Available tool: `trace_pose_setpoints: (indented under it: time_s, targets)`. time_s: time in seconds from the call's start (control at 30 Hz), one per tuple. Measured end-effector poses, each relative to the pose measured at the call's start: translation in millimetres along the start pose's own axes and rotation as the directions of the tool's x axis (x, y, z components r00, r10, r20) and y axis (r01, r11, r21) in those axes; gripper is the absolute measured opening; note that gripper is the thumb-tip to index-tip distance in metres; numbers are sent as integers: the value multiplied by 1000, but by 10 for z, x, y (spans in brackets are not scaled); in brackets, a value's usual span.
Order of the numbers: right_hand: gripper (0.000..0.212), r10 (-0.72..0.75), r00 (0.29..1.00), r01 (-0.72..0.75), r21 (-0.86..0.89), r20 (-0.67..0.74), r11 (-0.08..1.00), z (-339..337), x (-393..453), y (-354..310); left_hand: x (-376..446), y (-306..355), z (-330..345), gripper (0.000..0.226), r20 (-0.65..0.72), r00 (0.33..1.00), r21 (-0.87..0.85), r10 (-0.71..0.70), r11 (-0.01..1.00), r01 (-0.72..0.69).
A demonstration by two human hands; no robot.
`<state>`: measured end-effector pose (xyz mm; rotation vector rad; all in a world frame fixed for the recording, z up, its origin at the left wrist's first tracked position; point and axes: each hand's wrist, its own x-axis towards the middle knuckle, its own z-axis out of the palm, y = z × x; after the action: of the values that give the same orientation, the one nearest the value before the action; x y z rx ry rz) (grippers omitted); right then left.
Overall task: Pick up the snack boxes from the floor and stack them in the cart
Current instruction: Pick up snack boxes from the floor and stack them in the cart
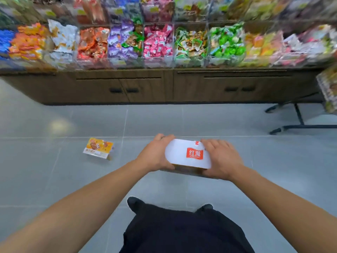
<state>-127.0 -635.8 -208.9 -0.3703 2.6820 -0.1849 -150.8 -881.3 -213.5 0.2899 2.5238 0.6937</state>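
While left hand point(156, 154) and right hand point(221, 158) clamp its ends, white snack box point(186, 154) lies level, long axis left-right.

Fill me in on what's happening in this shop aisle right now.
A person holds a white cardboard snack box with a red logo between both hands: the left hand grips its left end and the right hand its right end, fingers curled round the edges. A second, orange and yellow snack box lies on the grey tiled floor to the left. Clear bins of wrapped snacks line the wooden cabinet ahead. A black metal frame stands at right.
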Motion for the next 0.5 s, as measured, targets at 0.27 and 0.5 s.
trace_pose_setpoints:
  time_s: [0.27, 0.5]
  targets:
    - [104, 208, 977, -201, 119, -52, 972, -38, -857, 1845, 842, 1857, 735, 91, 120, 978, 66, 172, 981, -181]
    - [107, 542, 825, -487, 283, -163, 826, -121, -1386, 3240, 1805, 3095, 1320, 88, 183, 955, 77, 235, 964, -253]
